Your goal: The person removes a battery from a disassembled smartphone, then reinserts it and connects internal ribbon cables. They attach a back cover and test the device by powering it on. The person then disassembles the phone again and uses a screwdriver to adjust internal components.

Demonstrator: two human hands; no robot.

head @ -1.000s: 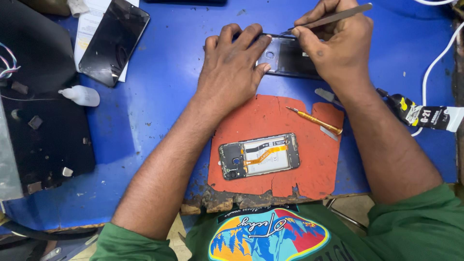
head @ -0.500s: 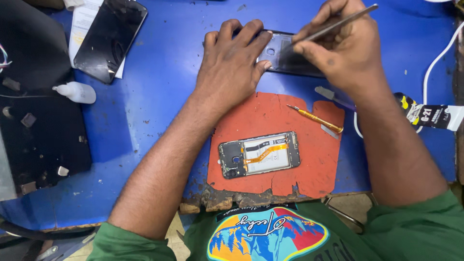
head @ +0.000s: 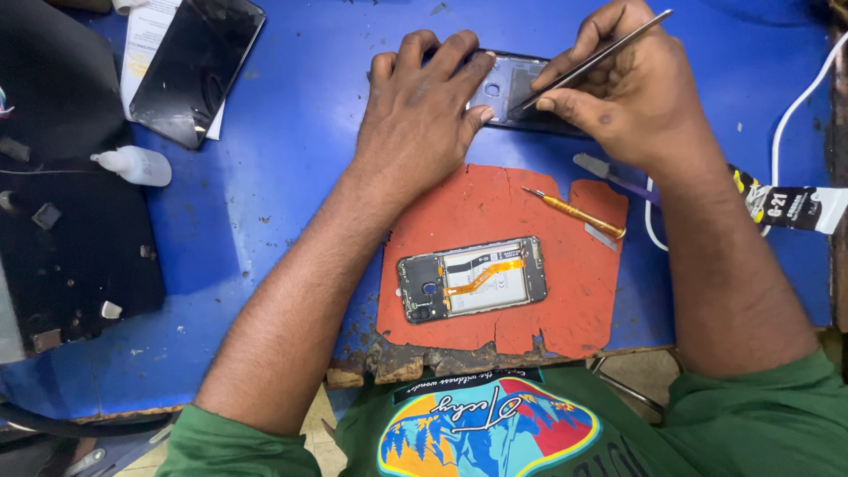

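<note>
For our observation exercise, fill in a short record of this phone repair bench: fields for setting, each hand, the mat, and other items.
Setting: blue worktable
Left hand: pressed flat on a black phone back cover
Right hand: holds thin metal tweezers, tip on the cover
Mat: worn orange rubber mat bearing an opened phone body and a yellow-handled screwdriver
Other: black screen panel, small white bottle, black glue tube

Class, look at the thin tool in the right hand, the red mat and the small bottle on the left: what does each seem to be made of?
Thin tool in the right hand: probably metal, since it is grey, slender and has a dull shine.
Red mat: likely rubber or silicone, as it is matte, with torn, ragged edges.
Small bottle: seemingly soft plastic, whitish and translucent.
</note>
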